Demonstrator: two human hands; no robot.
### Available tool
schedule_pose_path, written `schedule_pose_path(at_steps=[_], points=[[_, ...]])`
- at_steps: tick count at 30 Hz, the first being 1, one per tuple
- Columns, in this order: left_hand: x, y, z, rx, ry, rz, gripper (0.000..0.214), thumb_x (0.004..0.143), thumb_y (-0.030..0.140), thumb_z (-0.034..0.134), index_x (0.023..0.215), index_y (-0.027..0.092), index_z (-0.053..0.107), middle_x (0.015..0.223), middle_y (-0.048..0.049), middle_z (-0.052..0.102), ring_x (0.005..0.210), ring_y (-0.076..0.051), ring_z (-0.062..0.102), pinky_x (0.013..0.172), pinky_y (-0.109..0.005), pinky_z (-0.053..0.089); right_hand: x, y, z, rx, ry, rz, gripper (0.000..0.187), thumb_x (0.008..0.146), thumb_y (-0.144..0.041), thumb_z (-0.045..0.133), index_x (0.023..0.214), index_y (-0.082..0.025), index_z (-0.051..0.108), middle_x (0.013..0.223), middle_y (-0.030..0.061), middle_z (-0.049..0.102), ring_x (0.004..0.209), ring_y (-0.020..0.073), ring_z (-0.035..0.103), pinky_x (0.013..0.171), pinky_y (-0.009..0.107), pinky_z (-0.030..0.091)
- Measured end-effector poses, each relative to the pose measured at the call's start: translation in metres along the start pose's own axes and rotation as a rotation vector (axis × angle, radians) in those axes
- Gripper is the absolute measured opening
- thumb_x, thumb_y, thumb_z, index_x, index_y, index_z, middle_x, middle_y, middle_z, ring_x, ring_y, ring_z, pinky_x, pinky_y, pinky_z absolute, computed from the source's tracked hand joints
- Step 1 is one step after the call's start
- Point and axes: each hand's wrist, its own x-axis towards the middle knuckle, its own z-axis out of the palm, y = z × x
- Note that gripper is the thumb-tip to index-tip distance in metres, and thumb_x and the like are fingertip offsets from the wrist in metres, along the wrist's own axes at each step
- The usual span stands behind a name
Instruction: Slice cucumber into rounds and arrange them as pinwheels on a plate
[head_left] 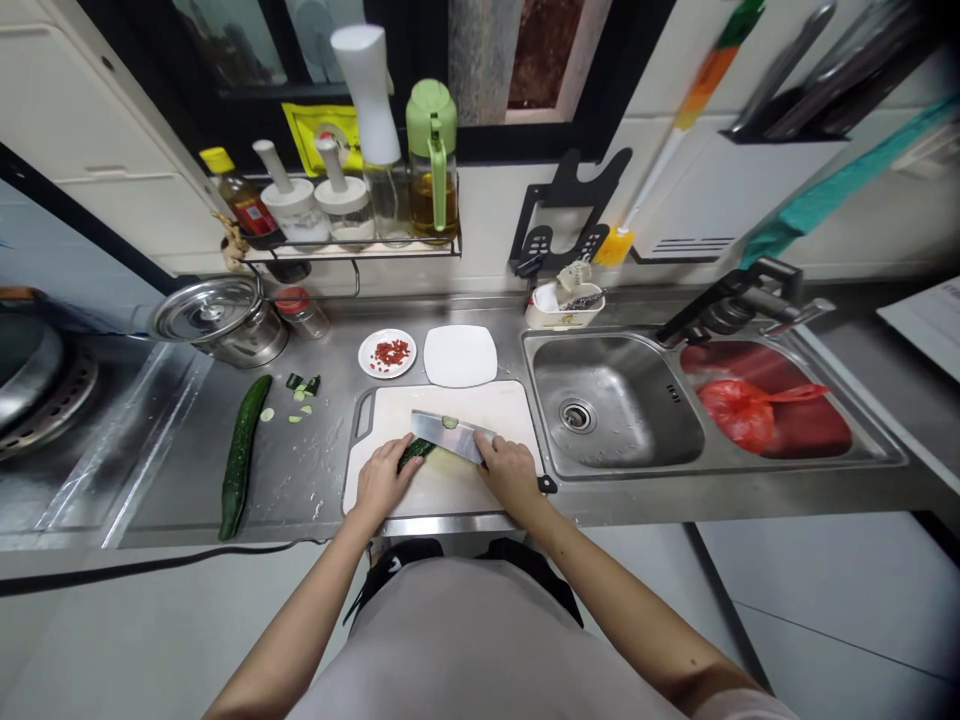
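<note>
On the white cutting board (480, 495), my left hand (385, 482) is closed on a short piece of cucumber (415, 453), partly hidden by the fingers and blade. My right hand (514, 480) grips a cleaver (435, 430), its broad blade angled left across the cucumber piece. One pale cucumber slice (449, 422) sticks to the blade. A whole long cucumber (244, 455) lies on the steel counter to the left. Several small cucumber scraps (298, 395) are scattered between it and the board.
Behind the board stand a plate of red berries (387, 372) and a white square plate (460, 356). The sink (615, 400) is to the right, with a red plastic bag (739, 415) in its second basin. A lidded pot (251, 335) stands back left, below a spice rack (352, 249).
</note>
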Motion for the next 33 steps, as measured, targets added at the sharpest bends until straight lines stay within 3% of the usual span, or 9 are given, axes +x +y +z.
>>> schedule_pose_path(at_steps=[7,13,21,25,29,33], points=[[-0.004,0.004,0.001,0.009,-0.039,-0.026,0.047,0.091,0.05,0.052,0.13,0.024,0.058,0.12,-0.0084,0.067,0.111,-0.025,0.06,0.094,-0.038,0.049,-0.003,0.005,0.005,-0.01,0.09,0.025,0.05,0.092,-0.034,0.054,0.139,-0.02,0.049,0.101,0.0114,0.066,0.092,0.0225,0.059,0.077,0.031,0.034],[-0.006,0.005,0.007,-0.037,0.023,-0.018,0.049,0.089,0.051,0.056,0.129,0.023,0.058,0.117,-0.0093,0.067,0.109,-0.026,0.061,0.093,-0.04,0.049,-0.009,0.009,0.008,0.001,0.121,0.027,0.052,0.09,-0.036,0.057,0.14,-0.02,0.049,0.099,0.0106,0.065,0.091,0.022,0.057,0.076,0.031,0.032],[0.003,0.03,-0.006,-0.069,0.294,-0.095,0.052,0.086,0.053,0.057,0.125,0.018,0.055,0.122,-0.0142,0.059,0.117,-0.029,0.054,0.099,-0.045,0.042,-0.014,0.011,0.014,-0.017,0.068,0.006,0.055,0.092,-0.038,0.055,0.143,-0.021,0.045,0.1,0.011,0.064,0.093,0.0232,0.056,0.077,0.033,0.031],[0.025,0.051,-0.01,-0.032,0.149,-0.017,0.041,0.088,0.047,0.057,0.121,0.023,0.061,0.126,-0.0124,0.059,0.122,-0.029,0.049,0.109,-0.051,0.031,-0.018,0.002,0.021,-0.028,0.027,-0.043,0.058,0.092,-0.037,0.056,0.146,-0.022,0.04,0.105,0.0116,0.063,0.096,0.0235,0.055,0.08,0.034,0.031],[0.042,0.059,-0.01,-0.065,-0.027,-0.023,0.017,0.089,0.036,0.058,0.095,0.026,0.07,0.111,-0.0059,0.066,0.113,-0.027,0.055,0.114,-0.062,0.012,-0.02,-0.007,0.025,-0.023,0.013,-0.071,0.059,0.092,-0.036,0.058,0.146,-0.023,0.038,0.109,0.0123,0.062,0.098,0.0233,0.055,0.081,0.034,0.032],[0.045,0.056,-0.011,-0.204,-0.019,-0.1,0.012,0.086,0.028,0.06,0.086,0.025,0.071,0.102,-0.0038,0.07,0.103,-0.023,0.059,0.112,-0.054,0.025,-0.021,-0.006,0.025,-0.032,0.041,-0.059,0.059,0.091,-0.036,0.058,0.146,-0.022,0.04,0.107,0.0117,0.062,0.097,0.0233,0.055,0.081,0.034,0.031]])
